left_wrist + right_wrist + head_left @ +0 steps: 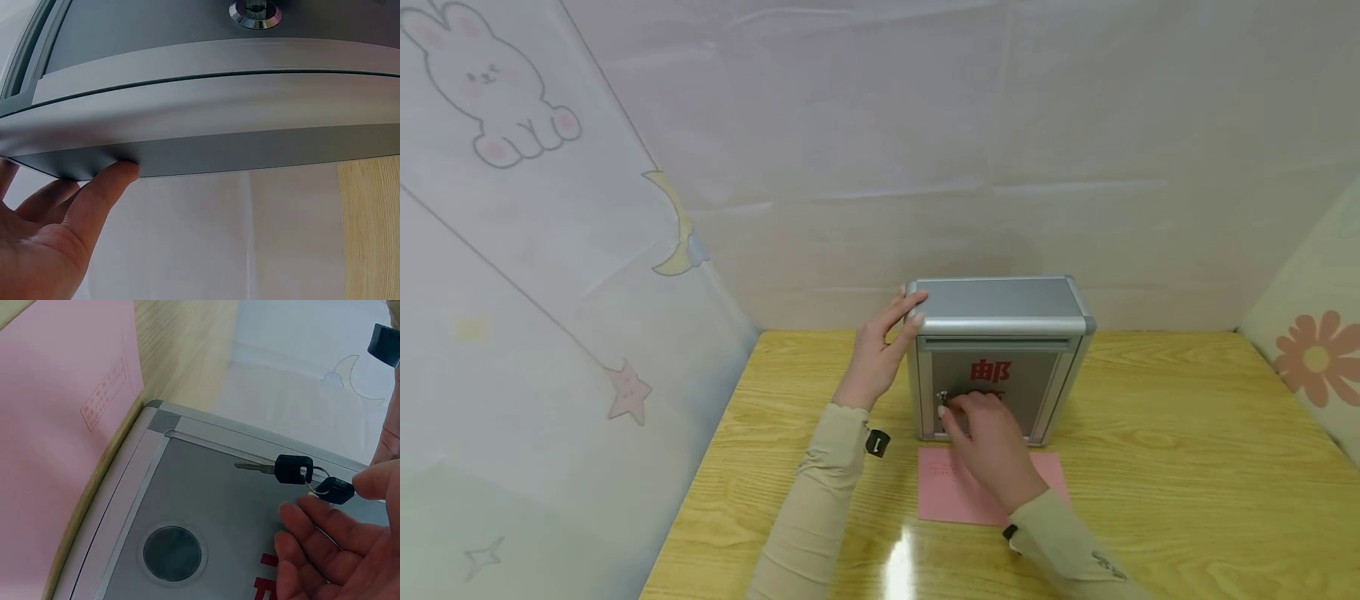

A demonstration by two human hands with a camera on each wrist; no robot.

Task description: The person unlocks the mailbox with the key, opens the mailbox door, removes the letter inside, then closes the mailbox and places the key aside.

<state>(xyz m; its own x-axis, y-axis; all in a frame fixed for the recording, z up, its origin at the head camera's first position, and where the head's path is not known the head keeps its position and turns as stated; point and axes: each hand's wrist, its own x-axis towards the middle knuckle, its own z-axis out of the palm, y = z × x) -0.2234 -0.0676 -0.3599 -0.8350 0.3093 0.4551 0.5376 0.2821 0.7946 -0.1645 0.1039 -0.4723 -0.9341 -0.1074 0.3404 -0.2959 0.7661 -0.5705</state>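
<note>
A grey metal mailbox [996,297] with red lettering stands upright on the table, its front towards me. My left hand [880,346] rests on its upper left edge, fingers extended against the top corner and side. At the lock [256,12] on the left of the front panel, my right hand [992,442] pinches the black-headed key [335,490] between thumb and fingers. A second key [292,469], also with a black head, hangs on the same ring with its metal blade bare.
A pink envelope [940,492] lies flat on the wood-grain table [1165,500] before the mailbox, partly under my right forearm. The mailbox front has a slot [996,343] along its top and a round window [172,554]. Behind stands a pale wall covering [850,125].
</note>
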